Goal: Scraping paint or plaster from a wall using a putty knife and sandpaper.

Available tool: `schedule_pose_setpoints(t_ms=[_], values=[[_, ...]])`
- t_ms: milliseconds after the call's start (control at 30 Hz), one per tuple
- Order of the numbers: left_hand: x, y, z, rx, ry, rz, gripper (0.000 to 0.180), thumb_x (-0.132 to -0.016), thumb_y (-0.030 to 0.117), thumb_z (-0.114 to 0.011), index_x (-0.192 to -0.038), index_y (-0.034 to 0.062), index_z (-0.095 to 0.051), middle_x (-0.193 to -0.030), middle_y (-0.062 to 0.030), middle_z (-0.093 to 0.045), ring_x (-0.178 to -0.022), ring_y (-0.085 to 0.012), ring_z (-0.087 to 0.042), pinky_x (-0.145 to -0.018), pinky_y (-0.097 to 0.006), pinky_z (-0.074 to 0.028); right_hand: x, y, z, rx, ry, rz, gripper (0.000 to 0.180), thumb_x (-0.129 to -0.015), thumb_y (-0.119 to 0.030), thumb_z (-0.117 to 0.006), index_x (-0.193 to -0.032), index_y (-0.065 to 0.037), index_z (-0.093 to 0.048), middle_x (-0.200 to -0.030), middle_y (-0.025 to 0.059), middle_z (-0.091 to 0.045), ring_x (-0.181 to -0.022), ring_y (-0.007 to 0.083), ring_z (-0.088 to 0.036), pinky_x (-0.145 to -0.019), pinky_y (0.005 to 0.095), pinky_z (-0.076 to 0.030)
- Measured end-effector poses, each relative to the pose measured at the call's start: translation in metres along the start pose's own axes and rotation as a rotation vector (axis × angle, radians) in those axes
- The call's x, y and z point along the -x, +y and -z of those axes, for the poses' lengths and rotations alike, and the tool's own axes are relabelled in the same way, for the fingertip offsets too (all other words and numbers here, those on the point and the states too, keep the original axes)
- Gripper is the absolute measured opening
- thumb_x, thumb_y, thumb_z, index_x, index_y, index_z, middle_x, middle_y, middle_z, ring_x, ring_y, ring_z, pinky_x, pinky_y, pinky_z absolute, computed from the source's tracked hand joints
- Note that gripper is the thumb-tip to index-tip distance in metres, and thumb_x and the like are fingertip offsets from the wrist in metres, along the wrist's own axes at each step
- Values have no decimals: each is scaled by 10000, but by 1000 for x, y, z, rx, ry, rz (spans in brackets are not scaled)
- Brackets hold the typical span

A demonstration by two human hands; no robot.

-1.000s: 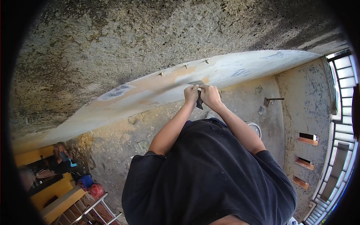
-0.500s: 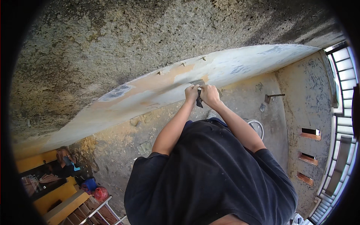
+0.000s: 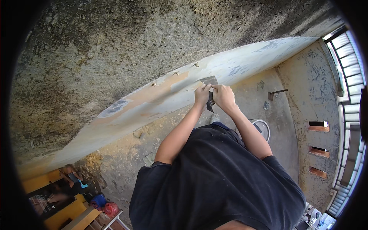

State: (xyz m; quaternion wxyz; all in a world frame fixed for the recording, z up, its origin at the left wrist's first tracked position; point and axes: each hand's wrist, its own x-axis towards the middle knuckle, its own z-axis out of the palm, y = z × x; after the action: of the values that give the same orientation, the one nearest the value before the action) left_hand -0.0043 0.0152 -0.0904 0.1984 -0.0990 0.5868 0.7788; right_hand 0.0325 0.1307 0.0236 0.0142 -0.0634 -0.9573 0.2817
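In front of a patchy white and peach wall [image 3: 176, 94], my left hand [image 3: 201, 96] and my right hand [image 3: 224, 96] are close together, fingers closed on one dark grey flat piece [image 3: 209, 80]. Its wide grey end lies up at the wall, above my fingertips. A black, notched end [image 3: 210, 104] hangs down between my hands. The frames do not show whether it is a stiff scraper or a sheet such as sandpaper. My fingers hide its middle.
Rough grey wall [image 3: 115, 42] fills the top, with several small pegs [image 3: 176, 73] below it. A round pale-rimmed bucket [image 3: 267, 130] and a handled tool [image 3: 271, 94] are to the right. At lower left are a person [image 3: 73, 176], a red bag [image 3: 111, 209] and a metal frame [image 3: 119, 219].
Both hands have shifted right along the wall with the dark piece, and more of its grey end shows above my fingers. The view has turned slightly. The person at lower left has changed posture.
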Motion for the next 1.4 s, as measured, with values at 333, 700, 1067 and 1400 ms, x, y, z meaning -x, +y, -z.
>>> schedule_pose_setpoints(t_ms=[333, 700, 1067, 1400], values=[[-14, -12, -5, 134, 23, 64, 168, -995, 194, -661, -961, 38, -712, -765, -37, -651, -637, -136, -623, -562, -305, -492, -15, 15, -15, 58, -40, 17, 286, -914, -148, -552, -1043, -81, -798, -865, 254, -723, -820, 438, -717, -791, 519, -581], [-18, -23, 10, 120, 91, 42, 138, -985, 173, -678, -876, 92, -699, -736, 9, -622, -628, -83, -573, -567, -275, -453, -16, 19, -24, 6, -77, 28, 261, -920, -164, -567, -990, -39, -785, -857, 274, -711, -822, 444, -711, -786, 526, -575], [8, 10, 5, -39, 184, -18, 224, -964, 228, -699, -804, 72, -718, -711, 44, -589, -643, -54, -511, -600, -268, -404, -7, 5, -26, 0, -48, 37, 282, -927, -167, -555, -1030, -35, -782, -886, 267, -720, -838, 436, -716, -791, 518, -579], [-22, -21, 12, 23, 199, 27, 244, -948, 231, -707, -805, 36, -735, -696, 29, -623, -621, -73, -540, -577, -278, -426, -28, 15, -40, 109, -168, 21, 277, -909, -148, -562, -1042, -39, -779, -872, 264, -721, -842, 437, -718, -795, 530, -576]])
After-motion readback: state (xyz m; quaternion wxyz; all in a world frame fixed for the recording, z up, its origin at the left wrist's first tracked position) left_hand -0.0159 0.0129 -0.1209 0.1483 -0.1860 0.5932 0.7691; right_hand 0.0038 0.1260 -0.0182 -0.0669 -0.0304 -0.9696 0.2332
